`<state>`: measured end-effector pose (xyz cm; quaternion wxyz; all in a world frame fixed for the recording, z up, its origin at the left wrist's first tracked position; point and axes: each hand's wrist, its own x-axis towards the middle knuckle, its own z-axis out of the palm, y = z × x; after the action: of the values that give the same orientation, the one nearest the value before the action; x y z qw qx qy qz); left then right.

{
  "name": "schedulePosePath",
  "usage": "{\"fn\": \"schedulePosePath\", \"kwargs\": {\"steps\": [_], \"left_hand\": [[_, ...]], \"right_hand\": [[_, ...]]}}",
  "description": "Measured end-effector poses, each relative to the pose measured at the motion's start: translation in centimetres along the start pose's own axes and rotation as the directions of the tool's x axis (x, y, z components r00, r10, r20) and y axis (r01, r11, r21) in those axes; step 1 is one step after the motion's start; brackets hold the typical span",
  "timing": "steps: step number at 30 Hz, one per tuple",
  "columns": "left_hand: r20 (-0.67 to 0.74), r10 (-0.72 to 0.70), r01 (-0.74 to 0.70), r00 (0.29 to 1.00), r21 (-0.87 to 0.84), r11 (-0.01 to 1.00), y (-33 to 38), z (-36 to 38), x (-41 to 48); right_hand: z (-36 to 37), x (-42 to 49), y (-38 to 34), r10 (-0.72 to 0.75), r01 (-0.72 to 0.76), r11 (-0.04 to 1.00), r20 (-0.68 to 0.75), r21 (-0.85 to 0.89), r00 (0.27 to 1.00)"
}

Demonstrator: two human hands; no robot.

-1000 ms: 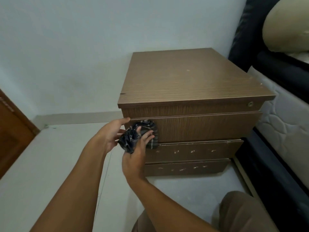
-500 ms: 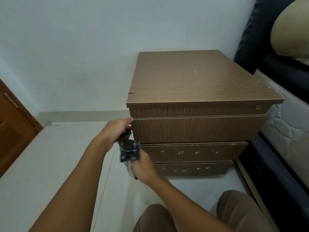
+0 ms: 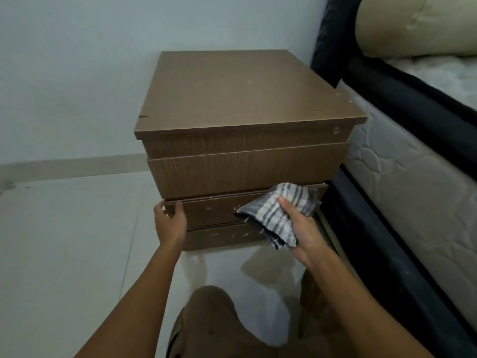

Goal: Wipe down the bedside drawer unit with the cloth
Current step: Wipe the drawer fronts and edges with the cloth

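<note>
A brown wooden bedside drawer unit [image 3: 240, 120] stands on the pale floor [image 3: 64, 241] against the far wall, just left of a bed with a dark frame [image 3: 402, 104] and a quilted white mattress [image 3: 402, 177]. A beige pillow [image 3: 418, 24] lies on the bed at the far right. The unit's flat top carries a few pale specks and a small notch on its left edge, and a small round lock sits at the right end of the strip under the top.

Three drawer fronts show below. The top drawer front [image 3: 245, 171] is plain. The middle drawer front [image 3: 214, 213] and the bottom drawer front [image 3: 222, 236] are marked with whitish spots.

The left hand [image 3: 170, 223] grips the left end of the middle drawer front, thumb on the face and fingers [image 3: 158, 211] curled round the side edge. The right hand [image 3: 299, 228] holds a striped grey and cream cloth [image 3: 276, 213], its thumb pressed over the top and the other fingers closed beneath it. The cloth is bunched and lies against the right part of the middle drawer front, its lower fold hanging over the bottom drawer front.

Both bare forearms reach in from the near side. The person's knees in brown trousers [image 3: 219, 321] show at the near edge, above the floor.
</note>
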<state>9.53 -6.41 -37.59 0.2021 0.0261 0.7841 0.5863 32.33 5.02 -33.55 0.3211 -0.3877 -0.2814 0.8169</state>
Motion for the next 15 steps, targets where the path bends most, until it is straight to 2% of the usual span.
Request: {"fn": "schedulePosePath", "kwargs": {"steps": [2,5,7,9,15], "left_hand": [[-0.050,-0.055,0.051,0.997,-0.077,0.996,0.1,0.4,0.6],[-0.065,-0.164,0.154,0.984,-0.137,0.978,-0.2,1.0,2.4],[-0.060,-0.185,0.177,0.981,-0.126,0.976,-0.8,1.3,3.5],[-0.077,-0.183,0.171,0.980,-0.138,0.975,-0.9,1.6,3.7],[-0.129,-0.191,0.169,0.973,-0.161,0.972,-0.6,1.7,3.1]], "right_hand": [[-1.7,-0.2,-1.5,-0.123,0.114,0.991,-0.122,-0.075,0.985],[-4.2,-0.6,-3.6,-0.346,0.221,0.889,-0.274,-0.401,0.897],[-6.1,-0.7,-4.8,-0.506,0.281,0.740,-0.231,-0.611,0.831],[-7.7,-0.6,-5.8,-0.596,0.276,0.592,-0.181,-0.757,0.782],[-10.3,0.4,-8.3,-0.686,0.146,0.232,-0.056,-0.962,0.726]]}}
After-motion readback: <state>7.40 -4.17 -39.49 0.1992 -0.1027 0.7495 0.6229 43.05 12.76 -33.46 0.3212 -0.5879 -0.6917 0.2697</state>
